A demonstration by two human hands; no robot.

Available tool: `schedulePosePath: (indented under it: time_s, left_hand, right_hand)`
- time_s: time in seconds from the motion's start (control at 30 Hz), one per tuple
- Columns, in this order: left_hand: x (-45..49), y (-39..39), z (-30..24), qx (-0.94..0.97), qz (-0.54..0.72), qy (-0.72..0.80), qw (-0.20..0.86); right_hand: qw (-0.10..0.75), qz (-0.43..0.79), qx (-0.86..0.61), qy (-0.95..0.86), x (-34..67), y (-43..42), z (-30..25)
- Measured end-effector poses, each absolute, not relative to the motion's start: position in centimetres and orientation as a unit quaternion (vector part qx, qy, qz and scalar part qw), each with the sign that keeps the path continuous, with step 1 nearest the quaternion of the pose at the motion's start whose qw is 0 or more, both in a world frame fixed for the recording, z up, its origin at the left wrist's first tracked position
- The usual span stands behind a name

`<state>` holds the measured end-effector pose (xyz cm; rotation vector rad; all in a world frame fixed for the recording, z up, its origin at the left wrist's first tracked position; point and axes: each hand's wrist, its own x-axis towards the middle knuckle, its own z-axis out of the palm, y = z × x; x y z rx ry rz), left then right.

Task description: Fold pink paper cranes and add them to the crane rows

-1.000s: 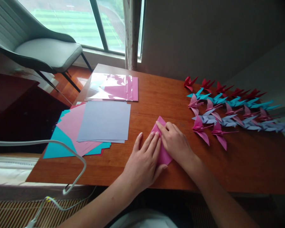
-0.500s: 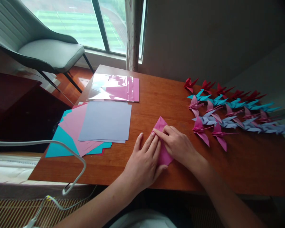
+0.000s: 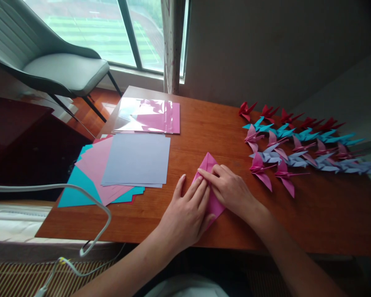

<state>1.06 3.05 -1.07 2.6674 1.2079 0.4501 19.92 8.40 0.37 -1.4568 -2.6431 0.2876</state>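
Note:
A folded pink paper (image 3: pixel 207 161) lies on the wooden table (image 3: pixel 204 128) near its front edge. My left hand (image 3: pixel 185 214) lies flat on the paper's left part, fingers stretched out and pressing down. My right hand (image 3: pixel 230 189) rests on the paper's right part, its fingers extended and pressing along the fold toward the left. Much of the paper is hidden under both hands; only its far tip and near right corner show.
A stack of paper sheets (image 3: pixel 136 159), lavender on top of pink and teal, lies at the left. A clear packet of pink paper (image 3: pixel 148 115) sits behind it. Rows of folded paper cranes (image 3: pixel 297 144) fill the right. A white cable (image 3: pixel 80 194) hangs off the front left; a chair (image 3: pixel 55 68) stands beyond.
My right fingers have slid a little to the left and nearer along the fold. My left hand stays pressed on the paper.

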Motion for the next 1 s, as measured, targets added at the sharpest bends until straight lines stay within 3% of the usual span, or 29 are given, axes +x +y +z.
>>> schedulePosePath:
  time_s: [0.73,1.0]
  left_hand:
    - [1.2,3.1,-1.2,0.897,0.150,0.407,0.089]
    - [1.2,3.1,-1.0,0.893,0.151,0.413,0.095]
  right_hand:
    - [0.009,0.146,-0.429,-0.891,20.6,9.6,1.9]
    - [-0.011,0.039,-0.484,-0.874,19.5,8.2,1.3]
